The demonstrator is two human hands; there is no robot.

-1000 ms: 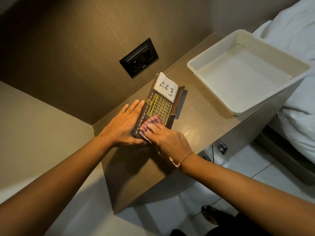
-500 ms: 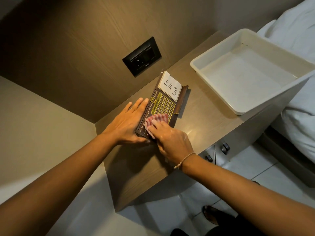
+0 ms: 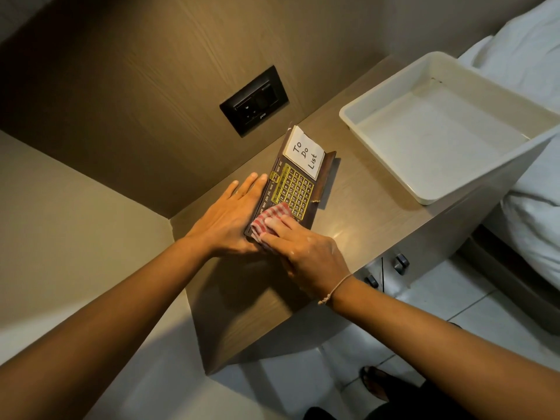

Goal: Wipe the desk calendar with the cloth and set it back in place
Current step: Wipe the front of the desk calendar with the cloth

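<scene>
Calendar (image 3: 292, 184), dark brown, lying flat on wooden desk (image 3: 357, 207); left hand (image 3: 230, 219), fingers spread, pressing flat along its left edge; right hand (image 3: 303, 250) pressing checked cloth (image 3: 269, 221) onto its near end.

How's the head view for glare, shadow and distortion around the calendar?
Head view: warm, dim light; a glare spot on the nightstand top beside the right hand; the arms shadow the near tabletop; the desk calendar print stays sharp above the cloth; wide-angle bending stretches the tray and the frame edges.
</scene>
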